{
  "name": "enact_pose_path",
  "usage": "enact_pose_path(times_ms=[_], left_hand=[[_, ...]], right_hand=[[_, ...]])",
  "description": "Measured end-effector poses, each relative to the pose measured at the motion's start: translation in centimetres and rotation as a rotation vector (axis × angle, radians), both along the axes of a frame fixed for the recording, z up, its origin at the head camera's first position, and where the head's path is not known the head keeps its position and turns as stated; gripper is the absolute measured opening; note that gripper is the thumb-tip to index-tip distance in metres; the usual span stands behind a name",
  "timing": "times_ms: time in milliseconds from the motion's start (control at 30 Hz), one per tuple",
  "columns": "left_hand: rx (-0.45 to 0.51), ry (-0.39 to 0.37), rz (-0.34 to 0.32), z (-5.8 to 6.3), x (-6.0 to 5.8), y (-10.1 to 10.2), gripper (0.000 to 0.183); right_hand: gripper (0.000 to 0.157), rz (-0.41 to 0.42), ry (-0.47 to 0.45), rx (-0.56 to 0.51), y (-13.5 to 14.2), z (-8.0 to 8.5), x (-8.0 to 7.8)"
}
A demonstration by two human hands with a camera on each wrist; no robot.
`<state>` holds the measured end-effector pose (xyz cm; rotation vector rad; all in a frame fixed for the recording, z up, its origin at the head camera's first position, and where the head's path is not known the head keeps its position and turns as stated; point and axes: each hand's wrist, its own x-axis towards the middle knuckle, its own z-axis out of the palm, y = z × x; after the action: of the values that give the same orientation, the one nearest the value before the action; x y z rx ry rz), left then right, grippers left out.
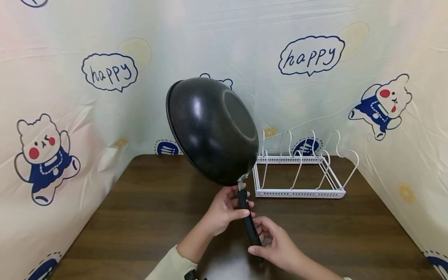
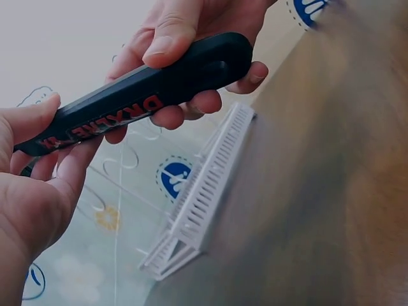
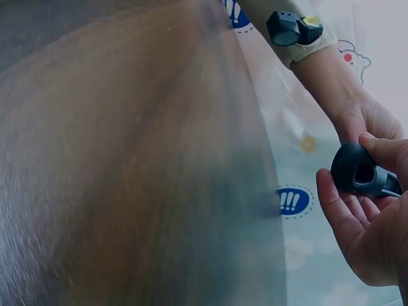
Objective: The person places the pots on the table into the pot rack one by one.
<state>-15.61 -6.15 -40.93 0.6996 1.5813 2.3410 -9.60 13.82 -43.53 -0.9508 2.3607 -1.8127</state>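
Observation:
A black wok [image 1: 210, 128] is held up above the table in the head view, its rounded underside facing the camera and its inside hidden. The long black handle [image 1: 249, 221] slants down from it. My left hand [image 1: 224, 210] grips the handle near the pan end, thumb across it. Lower down, my right hand [image 1: 276, 241] holds the handle's end between thumb and fingers. Red lettering [image 2: 105, 118] shows along the handle in the left wrist view. From the right wrist, the handle's rounded tip [image 3: 350, 169] with its hanging hole appears between thumb and fingers.
A white metal rack [image 1: 299, 193] with upright curved wire dividers stands on the right of the brown wooden table [image 1: 147, 217], behind the hands. Printed cloth [image 1: 224, 39] with cartoon bears surrounds the table at the back and sides.

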Motion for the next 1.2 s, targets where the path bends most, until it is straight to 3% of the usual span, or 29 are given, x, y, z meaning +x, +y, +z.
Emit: enact_pose_path(times_ms=[300,667,833,1200], left_hand=[[0.005,0.100,-0.113,2.3,-2.3,2.1,0.058],[-0.118,0.098,-0.177,3.5,-3.2,4.3,0.061],[-0.171,0.094,-0.172,3.2,-3.6,4.9,0.062],[-0.300,0.044,-0.101,0.8,-4.3,5.8,0.060]], right_hand=[[0.053,-0.135,-0.031,0.031,1.2,2.0,-0.1],[0.055,-0.271,0.043,0.041,2.1,1.4,0.0],[0.054,-0.303,0.009,0.053,2.3,1.1,-0.1],[0.050,-0.352,-0.133,0.118,2.4,-0.3,-0.3]])
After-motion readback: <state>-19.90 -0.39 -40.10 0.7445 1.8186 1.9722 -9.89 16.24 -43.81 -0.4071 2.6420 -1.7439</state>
